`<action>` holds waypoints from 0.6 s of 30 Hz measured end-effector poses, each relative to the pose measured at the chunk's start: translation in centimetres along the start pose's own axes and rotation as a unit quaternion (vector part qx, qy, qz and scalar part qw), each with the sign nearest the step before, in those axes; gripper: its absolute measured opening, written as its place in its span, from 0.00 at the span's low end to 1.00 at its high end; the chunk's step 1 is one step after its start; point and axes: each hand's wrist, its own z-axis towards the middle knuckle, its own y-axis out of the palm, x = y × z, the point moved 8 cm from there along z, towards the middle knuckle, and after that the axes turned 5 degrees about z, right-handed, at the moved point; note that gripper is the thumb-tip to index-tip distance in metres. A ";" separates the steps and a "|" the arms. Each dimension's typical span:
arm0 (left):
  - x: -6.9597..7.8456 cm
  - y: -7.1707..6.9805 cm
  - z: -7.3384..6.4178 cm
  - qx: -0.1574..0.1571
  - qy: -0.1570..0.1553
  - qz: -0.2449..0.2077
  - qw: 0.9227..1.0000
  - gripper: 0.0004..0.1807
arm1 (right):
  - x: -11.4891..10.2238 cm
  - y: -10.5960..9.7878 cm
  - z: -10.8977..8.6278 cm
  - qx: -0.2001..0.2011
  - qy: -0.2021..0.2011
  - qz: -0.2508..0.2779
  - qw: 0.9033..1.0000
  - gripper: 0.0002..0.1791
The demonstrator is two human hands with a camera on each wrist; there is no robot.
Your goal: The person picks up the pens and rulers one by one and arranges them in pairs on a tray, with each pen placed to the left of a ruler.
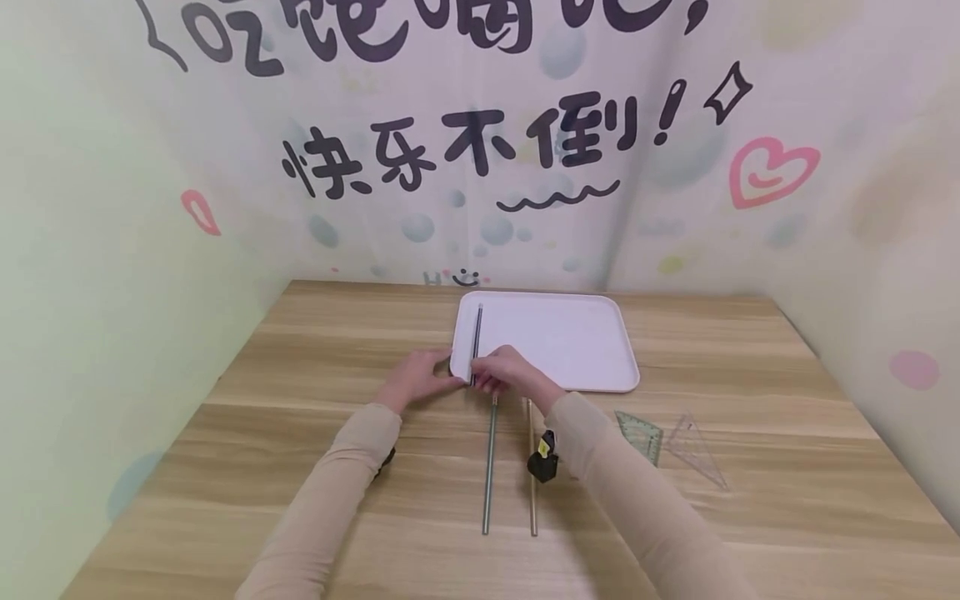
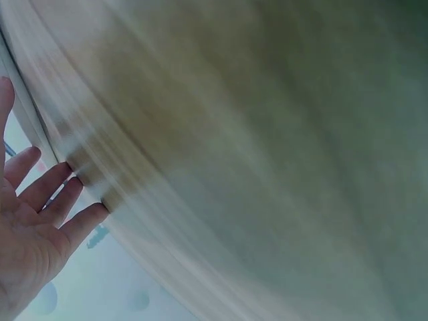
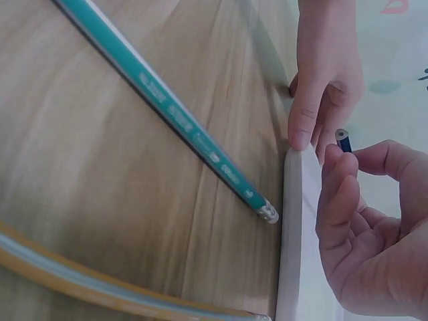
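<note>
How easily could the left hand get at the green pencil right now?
Probably yes: nothing appears to lie between the left hand and most of the green pencil on the table. The right hand, pinching a dark pencil, is close to its eraser end, which might crowd that part.

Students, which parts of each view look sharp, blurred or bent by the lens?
Head view: wall lettering crisp; left wrist view: large close surface badly blurred, left hand clearer; right wrist view: orange pencil bowed, probably lens distortion, green pencil's lettering soft.
</note>
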 end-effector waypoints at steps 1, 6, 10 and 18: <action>0.0 0.0 0.0 -0.002 -0.002 0.000 1.000 0.35 | 0.0 -0.1 0.1 0.002 0.001 -0.004 1.000 0.12; -0.2 0.3 0.2 -0.015 -0.011 -0.002 1.000 0.35 | 0.3 -0.8 0.6 0.029 0.003 -0.010 1.000 0.13; -0.3 0.4 0.3 -0.017 -0.011 0.002 1.000 0.36 | 0.4 -1.3 1.0 0.057 -0.002 -0.014 0.998 0.13; -0.4 0.5 0.3 -0.011 -0.007 0.007 1.000 0.36 | 0.1 -1.4 1.4 0.076 -0.006 -0.038 0.996 0.13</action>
